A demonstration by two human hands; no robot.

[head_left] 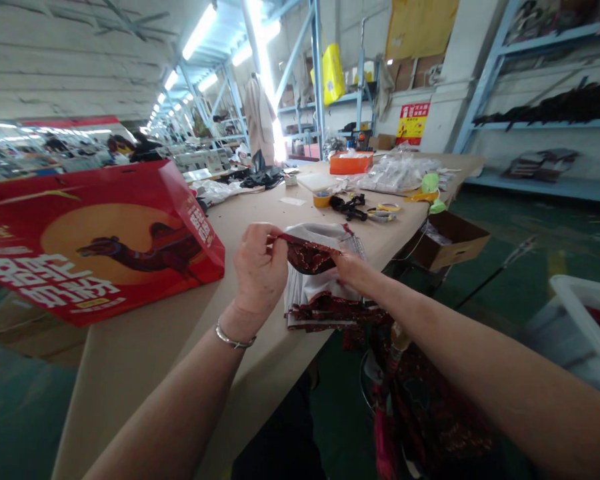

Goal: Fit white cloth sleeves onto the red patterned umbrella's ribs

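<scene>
Between my two hands a piece of dark red patterned fabric [307, 257] with a pale grey side is stretched just above the table. My left hand [261, 267], with a bracelet at the wrist, pinches its left edge between thumb and fingers. On the other side my right hand [353, 270] grips the fabric; its fingertips are partly hidden behind the cloth. Beneath lies a stack of folded grey and dark red fabric pieces [320, 313] at the table's near edge.
A large red bag [130, 240] with a camel picture stands at the left. Yellow tape [322, 199], scissors [383, 212] and an orange box [351, 163] lie farther back on the table [190, 353]. A cardboard box [453, 240] and a white bin [587, 313] are at the right.
</scene>
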